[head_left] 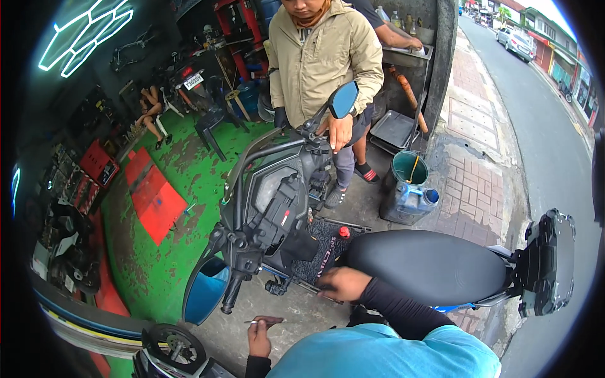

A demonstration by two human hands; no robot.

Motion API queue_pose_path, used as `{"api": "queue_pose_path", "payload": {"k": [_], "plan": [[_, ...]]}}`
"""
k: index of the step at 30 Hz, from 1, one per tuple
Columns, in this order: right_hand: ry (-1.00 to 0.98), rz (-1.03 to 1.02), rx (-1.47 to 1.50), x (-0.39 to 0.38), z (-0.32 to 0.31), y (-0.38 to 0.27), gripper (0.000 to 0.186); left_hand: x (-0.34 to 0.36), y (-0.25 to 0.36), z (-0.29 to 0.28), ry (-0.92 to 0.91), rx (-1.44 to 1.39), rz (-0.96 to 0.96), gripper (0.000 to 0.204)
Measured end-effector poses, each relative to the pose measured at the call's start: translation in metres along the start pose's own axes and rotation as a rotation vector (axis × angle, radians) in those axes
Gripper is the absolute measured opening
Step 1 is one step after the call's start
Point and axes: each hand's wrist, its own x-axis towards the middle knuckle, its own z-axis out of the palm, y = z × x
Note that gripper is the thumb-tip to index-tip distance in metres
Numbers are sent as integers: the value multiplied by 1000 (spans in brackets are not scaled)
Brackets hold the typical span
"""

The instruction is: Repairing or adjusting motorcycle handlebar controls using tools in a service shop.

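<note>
In the head view, my left hand (259,342) is low, left of the scooter, closed round a small dark-brown piece (271,320) with a thin pale end; its kind is unclear. My right hand (345,284) reaches to the near edge of the scooter's footboard, in front of the black seat (428,264). Its fingers are bent together and their tips are partly hidden, so what they hold cannot be made out. A dark patterned mat (315,255) covers the footboard, with a small red cap-like thing (343,232) at its far side. The handlebar (234,291) is to the left.
Across the scooter, a person in a tan jacket (321,57) has a hand on the far grip. A blue jug (409,203) and green bucket (409,167) stand behind the seat. A mirror (207,288) and a wheel (175,349) are near my left arm. Another person works behind.
</note>
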Motion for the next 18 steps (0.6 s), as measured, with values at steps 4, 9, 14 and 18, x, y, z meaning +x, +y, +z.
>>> {"api": "queue_pose_path", "payload": {"k": [4, 9, 14, 18], "plan": [[327, 135, -205, -14, -105, 67, 36, -15, -10, -42, 542, -59, -32, 31], [538, 203, -500, 14, -212, 105, 47, 2, 52, -101, 799, 141, 61, 21], [415, -65, -856, 92, -271, 111, 74, 73, 118, -63, 762, 373, 31, 21], [202, -114, -1115, 165, -275, 168, 90, 99, 80, -107, 601, 637, -62, 32]]}}
